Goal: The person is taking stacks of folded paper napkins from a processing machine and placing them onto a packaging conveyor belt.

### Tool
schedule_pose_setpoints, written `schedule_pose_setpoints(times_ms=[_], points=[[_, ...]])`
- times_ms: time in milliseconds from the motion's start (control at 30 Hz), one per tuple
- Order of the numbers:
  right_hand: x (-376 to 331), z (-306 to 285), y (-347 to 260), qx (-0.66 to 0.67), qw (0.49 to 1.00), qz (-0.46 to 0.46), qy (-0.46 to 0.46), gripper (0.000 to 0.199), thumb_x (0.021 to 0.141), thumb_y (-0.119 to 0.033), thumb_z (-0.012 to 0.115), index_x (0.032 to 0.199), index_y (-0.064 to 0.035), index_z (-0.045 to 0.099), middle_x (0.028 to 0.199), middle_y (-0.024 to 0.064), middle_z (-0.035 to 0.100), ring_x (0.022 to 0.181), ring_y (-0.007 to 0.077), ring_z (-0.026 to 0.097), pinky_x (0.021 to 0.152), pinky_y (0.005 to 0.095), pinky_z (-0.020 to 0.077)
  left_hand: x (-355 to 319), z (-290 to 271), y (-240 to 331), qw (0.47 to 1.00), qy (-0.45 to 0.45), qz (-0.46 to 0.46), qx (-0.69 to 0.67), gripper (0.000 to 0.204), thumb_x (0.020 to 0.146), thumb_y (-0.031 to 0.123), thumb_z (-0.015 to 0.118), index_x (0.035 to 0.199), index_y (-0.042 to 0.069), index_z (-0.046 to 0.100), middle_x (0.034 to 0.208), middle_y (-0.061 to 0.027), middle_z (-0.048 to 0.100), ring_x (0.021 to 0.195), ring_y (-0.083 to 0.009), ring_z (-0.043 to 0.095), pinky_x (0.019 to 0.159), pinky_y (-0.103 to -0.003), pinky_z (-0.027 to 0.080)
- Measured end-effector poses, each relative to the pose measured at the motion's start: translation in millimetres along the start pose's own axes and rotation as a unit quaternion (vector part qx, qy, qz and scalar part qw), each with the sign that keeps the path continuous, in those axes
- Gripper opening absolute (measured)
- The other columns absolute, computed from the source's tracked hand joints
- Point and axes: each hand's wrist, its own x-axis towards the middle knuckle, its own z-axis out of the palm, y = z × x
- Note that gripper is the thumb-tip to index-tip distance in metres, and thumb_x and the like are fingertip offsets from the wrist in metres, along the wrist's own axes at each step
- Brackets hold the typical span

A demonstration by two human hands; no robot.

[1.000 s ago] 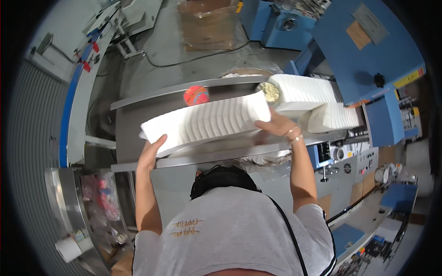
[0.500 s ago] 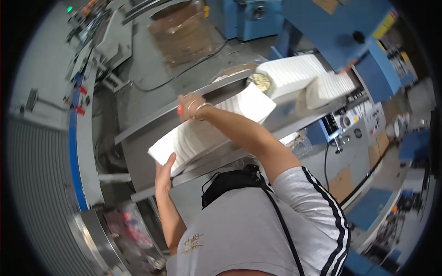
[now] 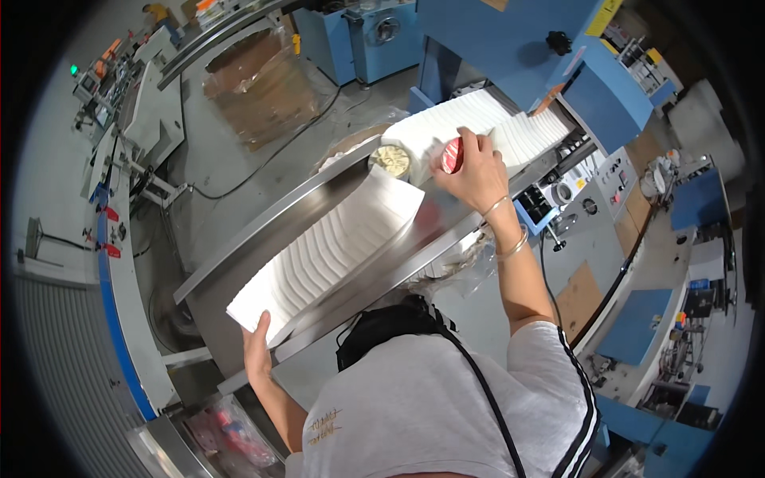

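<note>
A long row of white, soft-looking sheets (image 3: 331,247), standing face to face, leans in a metal trough (image 3: 239,275). My left hand (image 3: 256,350) grips its near left end, thumb on the end face and the other fingers mostly hidden. Over the trough, right of that row, my right hand (image 3: 482,175) is closed around a small round red-and-white object (image 3: 453,155); its exact kind I cannot make out. Between the rows sits a round container (image 3: 390,161) of pale yellowish pieces. Farther right lie two more white stacks, one behind (image 3: 446,119) and one nearer (image 3: 534,139).
Blue machinery (image 3: 510,48) stands beyond the trough's right end, with a control panel (image 3: 613,179) beside it. A plastic-lined cardboard box (image 3: 263,92) is on the floor behind, near a black cable (image 3: 271,175). A blue-edged machine bench (image 3: 119,319) runs along the left.
My right hand has moved right, from behind the white row to above the trough, carrying the red-and-white object. My left hand stays at the row's left end. The whole view has shifted.
</note>
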Motion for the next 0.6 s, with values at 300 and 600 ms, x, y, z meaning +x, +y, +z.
schedule_pose_setpoints(times_ms=[300,600], points=[[22.6,63.8,87.4,-0.104,0.964,0.179,-0.169,0.073,0.067,-0.049,0.066,0.123,-0.0035,0.051,0.121,0.027,0.054,0.107,0.0415,0.057,0.092,0.0432,0.0463,-5.0,-4.2,-0.8,0.999,0.009,-0.029,-0.018,0.083,0.083,0.018,0.07,0.145,-0.004,0.018,0.146,-0.014,0.03,0.133,-0.0226,0.031,0.111,-0.033,0.022],[4.9,86.1,29.7,0.321,0.913,0.0,-0.252,0.043,0.087,-0.042,0.062,0.084,0.0,0.064,0.066,0.0066,0.058,0.066,0.0142,0.057,0.064,0.0313,0.0469,6.8,-2.6,-4.2,0.999,-0.031,-0.003,0.007,0.088,0.082,0.027,0.071,0.144,-0.005,0.018,0.145,-0.0141,0.032,0.135,-0.024,0.028,0.112,-0.033,0.018]])
